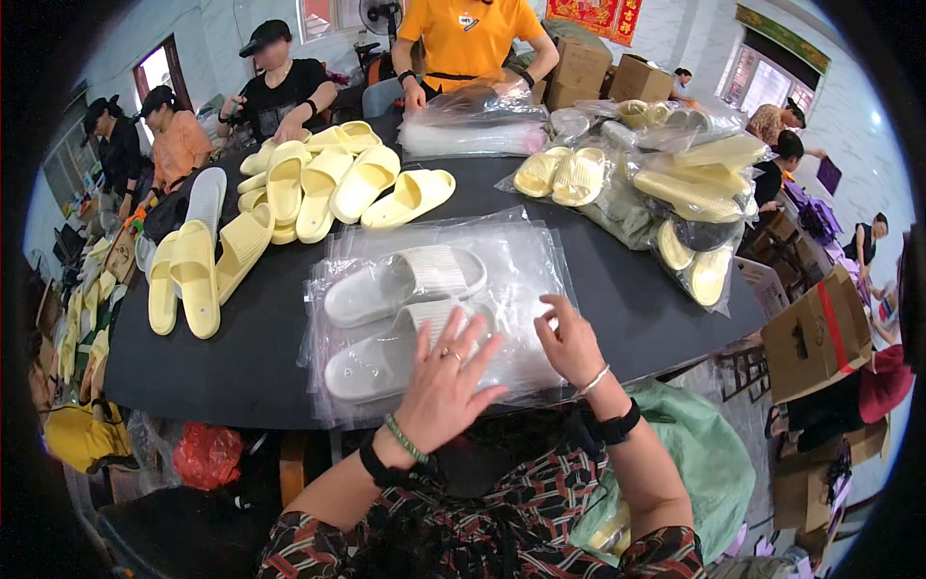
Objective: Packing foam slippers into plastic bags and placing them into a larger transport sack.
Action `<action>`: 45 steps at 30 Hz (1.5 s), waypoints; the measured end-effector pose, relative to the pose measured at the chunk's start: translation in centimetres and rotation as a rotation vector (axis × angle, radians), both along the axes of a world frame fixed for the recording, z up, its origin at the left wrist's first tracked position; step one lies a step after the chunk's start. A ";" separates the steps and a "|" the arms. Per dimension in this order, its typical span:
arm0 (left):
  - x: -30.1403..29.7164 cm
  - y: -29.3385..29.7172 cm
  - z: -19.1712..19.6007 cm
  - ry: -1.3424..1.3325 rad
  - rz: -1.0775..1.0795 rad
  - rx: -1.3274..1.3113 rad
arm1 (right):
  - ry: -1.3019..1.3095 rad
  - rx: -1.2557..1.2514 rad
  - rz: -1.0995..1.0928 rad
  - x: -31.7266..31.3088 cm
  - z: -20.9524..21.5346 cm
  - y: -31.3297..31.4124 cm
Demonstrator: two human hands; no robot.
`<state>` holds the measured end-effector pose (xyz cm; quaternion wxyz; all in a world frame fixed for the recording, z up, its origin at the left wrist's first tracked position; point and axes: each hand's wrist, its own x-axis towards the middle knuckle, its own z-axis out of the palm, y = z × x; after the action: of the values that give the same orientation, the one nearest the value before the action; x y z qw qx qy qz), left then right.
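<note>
we're holding our left hand (pixel 444 391) open over the slippers (pixel 413 321), likely steadying them; our right hand (pixel 573 347) is hovering beside them, grip unclear.

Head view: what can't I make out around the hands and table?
Head view: part of the strap end of the nearer white slipper, hidden by the left hand.
Head view: whether the right hand pinches the clear bags; the film is too faint to tell.
Head view: most contents of the green sack, hidden by its fabric.
Head view: the head of the orange-shirted co-worker, cut off by the top edge.
</note>
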<state>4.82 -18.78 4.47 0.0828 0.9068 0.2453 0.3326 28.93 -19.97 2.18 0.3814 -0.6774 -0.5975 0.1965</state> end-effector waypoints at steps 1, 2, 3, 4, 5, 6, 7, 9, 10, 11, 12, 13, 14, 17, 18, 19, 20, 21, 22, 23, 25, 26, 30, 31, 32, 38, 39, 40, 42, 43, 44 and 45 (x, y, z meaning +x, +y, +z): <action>0.5 0.7 -0.8 0.126 0.170 0.039 | -0.304 0.242 -0.067 -0.3 0.8 0.5; 0.3 1.7 -3.1 0.186 0.194 -0.006 | -0.304 0.286 -0.110 -1.0 1.6 0.7; 0.4 2.0 -3.6 0.186 0.184 -0.005 | -0.306 0.284 -0.119 -1.5 1.7 1.0; 0.5 2.3 -4.1 0.215 0.215 0.040 | -0.381 0.252 -0.077 -2.0 1.7 1.3; 0.5 2.3 -4.5 0.245 0.247 0.085 | -0.454 0.218 -0.033 -2.1 1.5 1.4; 0.9 2.3 -4.6 0.245 0.243 0.092 | -0.500 0.241 0.002 -1.2 -0.5 1.9; 1.0 2.2 -4.5 0.246 0.238 0.090 | -0.500 0.238 -0.002 -0.7 -1.3 2.3; 1.0 2.2 -4.4 0.269 0.244 0.116 | -0.223 -0.034 0.056 -0.1 -1.7 2.8; 0.9 2.3 -4.5 0.271 0.257 0.114 | -0.144 0.085 -0.012 -0.3 -1.4 2.4; 0.9 2.3 -4.7 0.262 0.256 0.129 | -0.070 0.153 -0.018 -0.1 -1.0 2.2; 0.7 2.3 -4.8 0.253 0.252 0.143 | 0.017 0.233 0.008 0.3 -0.9 1.8; 0.5 2.3 -5.0 0.255 0.259 0.137 | 0.106 0.311 0.033 0.5 -0.9 1.5; 0.2 2.4 -5.1 0.253 0.259 0.134 | 0.150 0.373 0.064 0.4 -0.8 1.2; 0.8 2.6 -5.2 0.239 0.234 0.120 | 0.640 0.323 -0.006 2.5 -3.1 0.0; 0.6 2.6 -5.3 0.248 0.236 0.108 | 0.666 0.281 -0.062 2.7 -2.8 -0.1; 0.6 2.5 -5.3 0.247 0.234 0.102 | 0.664 0.275 -0.066 2.8 -2.6 -0.2; 0.6 2.5 -5.4 0.254 0.242 0.113 | 0.614 0.251 -0.099 3.0 -2.3 -0.1; 0.5 2.5 -5.4 0.262 0.251 0.126 | 0.566 0.228 -0.132 2.8 -1.4 -0.1; 0.5 2.6 -5.5 0.264 0.249 0.124 | 0.405 0.179 -0.174 1.9 -0.2 0.1; 0.4 2.6 -5.6 0.262 0.255 0.130 | 0.406 0.177 -0.176 0.8 0.8 0.2; 0.3 2.6 -5.7 0.261 0.257 0.137 | -0.303 0.359 -0.075 -1.4 2.2 0.6; 0.2 2.5 -5.6 0.254 0.250 0.139 | -0.384 0.437 -0.050 -2.3 2.3 1.0; 0.8 2.3 -5.2 0.227 0.231 0.109 | -0.275 0.250 -0.020 -0.3 -0.1 1.5; 0.8 2.2 -5.0 0.229 0.238 0.111 | -0.272 0.254 -0.014 0.0 0.4 1.1; 0.8 2.2 -4.8 0.224 0.232 0.103 | -0.157 0.262 -0.025 0.4 0.8 0.5; 0.4 2.5 -4.8 0.198 0.210 0.074 | -0.073 0.369 -0.058 1.4 1.4 -3.4; 0.4 2.5 -4.9 0.206 0.203 0.075 | -0.115 0.280 -0.028 1.5 0.9 -3.9; 0.4 2.6 -5.0 0.206 0.207 0.073 | -0.157 0.192 0.003 1.7 0.6 -4.3; 0.4 2.6 -5.1 0.175 0.176 0.086 | -0.120 0.045 0.032 2.8 0.5 -4.8; 0.3 2.6 -5.1 0.176 0.179 0.088 | -0.083 -0.102 0.057 3.5 0.6 -5.0; 0.2 2.6 -5.0 0.179 0.170 0.080 | 0.016 -0.133 0.023 4.2 0.2 -4.6; 0.3 2.6 -5.1 0.178 0.155 0.071 | 0.014 -0.130 0.021 4.4 0.3 -4.0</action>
<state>5.07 -16.21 -0.63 0.0026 0.9135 0.3090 0.2646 33.30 -24.01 2.53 0.3385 -0.6930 -0.5880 0.2438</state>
